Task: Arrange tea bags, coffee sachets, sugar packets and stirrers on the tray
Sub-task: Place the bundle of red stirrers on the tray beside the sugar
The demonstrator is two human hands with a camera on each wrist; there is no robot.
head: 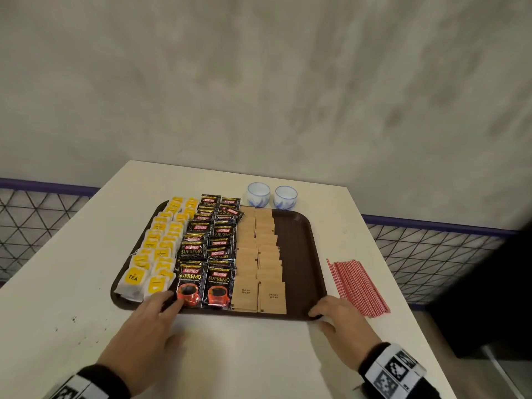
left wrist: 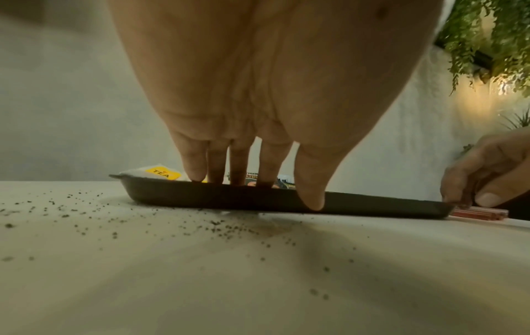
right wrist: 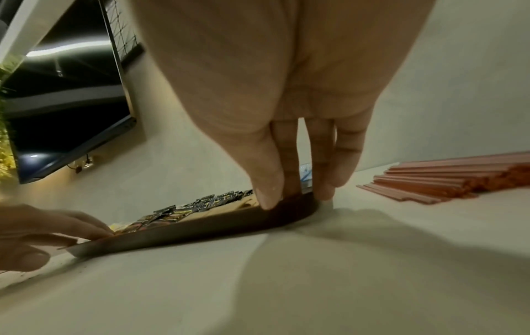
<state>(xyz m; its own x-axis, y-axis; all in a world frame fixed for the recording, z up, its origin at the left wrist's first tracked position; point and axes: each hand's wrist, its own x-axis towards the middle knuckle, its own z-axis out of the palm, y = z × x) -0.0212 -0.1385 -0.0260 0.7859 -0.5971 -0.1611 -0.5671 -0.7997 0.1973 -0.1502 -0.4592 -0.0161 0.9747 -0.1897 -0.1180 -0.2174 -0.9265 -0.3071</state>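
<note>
Dark brown rectangular plastic tray (head: 302, 254) sits on the white tabletop (head: 244, 355), loaded in columns: yellow-tagged white tea bags (head: 155, 254) on the left, black Kopiko coffee sachets (head: 211, 249) in the middle, tan paper brown-sugar packets (head: 260, 254) next, bare strip at the tray's right. Bundle of red-and-white striped stirrers (head: 358, 286) lies on the table just right of the tray, not on it. Left hand (head: 144, 335) at the near edge — fingers straight, tips over the rim by the nearest sachet and tea bag, thumb outside against the tray wall, seen clearly only from the left wrist. Right hand (head: 342, 323) pinches the near right corner, thumb on top, fingers curled round the rim — right wrist view confirms. Left wrist view alone shows dark specks (left wrist: 143, 226) scattered on the table. Two small white-and-blue ceramic cups (head: 272, 195) stand beyond the tray, head view only.
</note>
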